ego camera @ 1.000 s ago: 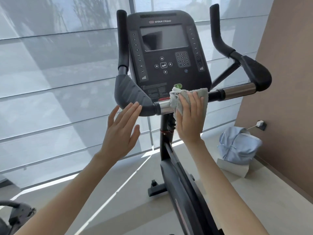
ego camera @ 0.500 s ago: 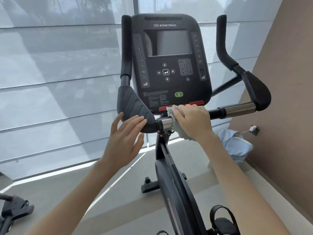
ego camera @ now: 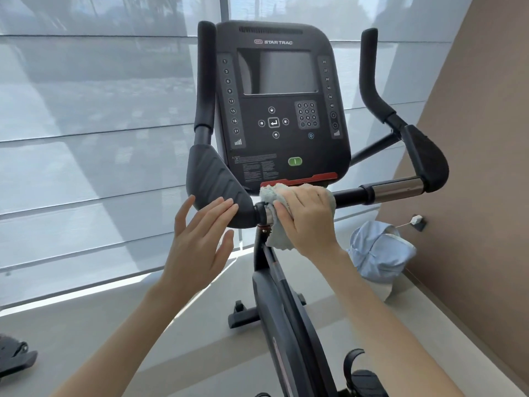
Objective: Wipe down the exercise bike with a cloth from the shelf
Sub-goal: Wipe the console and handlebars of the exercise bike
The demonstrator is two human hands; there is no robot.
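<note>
Shaded window wall (ego camera: pixel 86 167) behind | one exercise bike (ego camera: pixel 286 325) centre, console (ego camera: pixel 280 110) at 12 | one blue bag (ego camera: pixel 378 253) on floor, 4 o'clock | left hand (ego camera: pixel 200 242), 8 o'clock, held flat at left pad (ego camera: pixel 214 181) | right hand (ego camera: pixel 309 219) wraps one cloth (ego camera: pixel 279 239) round crossbar (ego camera: pixel 352 193), centre

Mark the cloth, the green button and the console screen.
cloth (ego camera: pixel 279 237): head view, on the fold hanging below the hand.
green button (ego camera: pixel 294 161): head view, on its centre.
console screen (ego camera: pixel 282 73): head view, on the middle of the dark glass.
</note>
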